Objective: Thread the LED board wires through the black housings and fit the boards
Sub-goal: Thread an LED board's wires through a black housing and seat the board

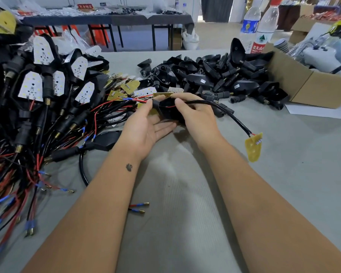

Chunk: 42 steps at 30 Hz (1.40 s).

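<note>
Both hands hold one black housing [166, 111] at the table's middle. My left hand [146, 125] lies palm up under it, thumb pressed on its left end. My right hand [195, 113] grips its right side from above. A black cable [230, 113] leaves the housing to the right and ends in a yellow LED board [254, 146] hanging free. Red and black wires [134, 99] run out to the left. A pile of empty black housings [215, 77] lies behind my hands.
Finished housings with white LED boards [31, 86] and tangled red, black and blue wires [28, 154] fill the left side. Loose yellow boards [129, 86] lie behind my left hand. A cardboard box [311, 85] and two water bottles [258, 26] stand at the right rear.
</note>
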### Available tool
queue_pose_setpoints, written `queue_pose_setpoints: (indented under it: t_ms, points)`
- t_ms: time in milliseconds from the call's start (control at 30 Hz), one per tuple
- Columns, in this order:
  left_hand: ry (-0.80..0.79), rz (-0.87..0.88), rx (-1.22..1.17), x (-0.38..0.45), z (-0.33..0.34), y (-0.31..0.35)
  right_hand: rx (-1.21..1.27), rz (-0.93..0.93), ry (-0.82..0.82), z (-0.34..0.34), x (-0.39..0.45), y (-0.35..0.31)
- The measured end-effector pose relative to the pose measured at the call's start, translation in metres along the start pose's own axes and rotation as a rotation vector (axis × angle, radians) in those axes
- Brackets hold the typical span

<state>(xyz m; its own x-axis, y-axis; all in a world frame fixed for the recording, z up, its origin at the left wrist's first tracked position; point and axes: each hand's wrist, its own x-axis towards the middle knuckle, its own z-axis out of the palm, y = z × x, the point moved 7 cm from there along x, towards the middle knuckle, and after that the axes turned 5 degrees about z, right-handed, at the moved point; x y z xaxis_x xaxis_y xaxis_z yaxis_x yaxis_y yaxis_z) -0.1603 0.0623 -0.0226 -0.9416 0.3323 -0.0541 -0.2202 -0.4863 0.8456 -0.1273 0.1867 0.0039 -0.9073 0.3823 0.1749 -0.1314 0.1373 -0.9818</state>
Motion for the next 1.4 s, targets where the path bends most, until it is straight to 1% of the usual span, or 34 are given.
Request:
queue_pose_setpoints:
  t_ms: [67, 133, 233, 333, 433, 533, 600, 667, 700, 767, 867, 933, 1000, 1067, 1100, 1300, 1367, 1400]
  points:
    - [0.057, 0.035, -0.076, 0.001, -0.005, 0.001, 0.129, 0.042, -0.019, -0.001, 0.001, 0.003]
    - [0.101, 0.078, -0.146, 0.002, -0.008, 0.004, 0.275, 0.12, 0.004, -0.005, 0.003, 0.005]
    - [0.134, 0.115, -0.155, 0.002, -0.012, 0.006, 0.377, 0.214, 0.125, -0.018, 0.005, 0.012]
    - [0.125, 0.097, -0.117, 0.002, -0.007, 0.003, 0.463, 0.218, 0.217, -0.028, 0.002, 0.015]
    - [0.065, 0.047, -0.07, 0.001, 0.006, -0.005, 0.386, 0.172, 0.181, -0.026, -0.002, 0.01]
    - [0.002, 0.02, 0.017, -0.001, 0.017, -0.012, 0.179, 0.081, 0.139, -0.019, -0.005, 0.002]
    - [-0.009, 0.017, 0.032, -0.002, 0.018, -0.013, 0.034, 0.031, 0.132, -0.016, -0.006, -0.002]
    - [0.0, 0.035, 0.053, -0.002, 0.016, -0.011, -0.031, 0.031, 0.094, -0.013, -0.006, -0.002]
    - [0.013, 0.056, 0.062, -0.002, 0.014, -0.009, -0.01, 0.041, 0.069, -0.01, -0.006, -0.001]
    - [0.062, 0.116, 0.032, 0.0, 0.008, -0.002, 0.169, 0.087, 0.039, -0.007, -0.006, 0.002]
    - [0.131, 0.161, -0.056, 0.001, -0.001, 0.005, 0.465, 0.178, 0.064, -0.009, -0.004, 0.007]
    - [0.123, 0.153, -0.065, 0.001, -0.002, 0.006, 0.553, 0.21, 0.068, -0.012, -0.003, 0.01]
    - [0.05, 0.116, -0.018, -0.001, 0.006, 0.002, 0.489, 0.218, 0.049, -0.012, -0.004, 0.01]
    - [-0.034, 0.081, 0.083, -0.003, 0.016, -0.004, 0.374, 0.22, -0.005, -0.007, -0.006, 0.01]
    - [-0.052, 0.081, 0.117, -0.004, 0.019, -0.005, 0.346, 0.228, -0.032, -0.005, -0.008, 0.01]
    - [0.042, 0.194, 0.139, -0.002, 0.008, 0.005, 0.407, 0.276, -0.119, 0.002, -0.008, 0.009]
    - [0.078, 0.22, 0.137, -0.002, 0.005, 0.006, 0.34, 0.27, -0.103, 0.0, -0.009, 0.011]
    - [0.093, 0.237, 0.128, -0.002, 0.005, 0.007, 0.249, 0.249, -0.063, -0.005, -0.008, 0.011]
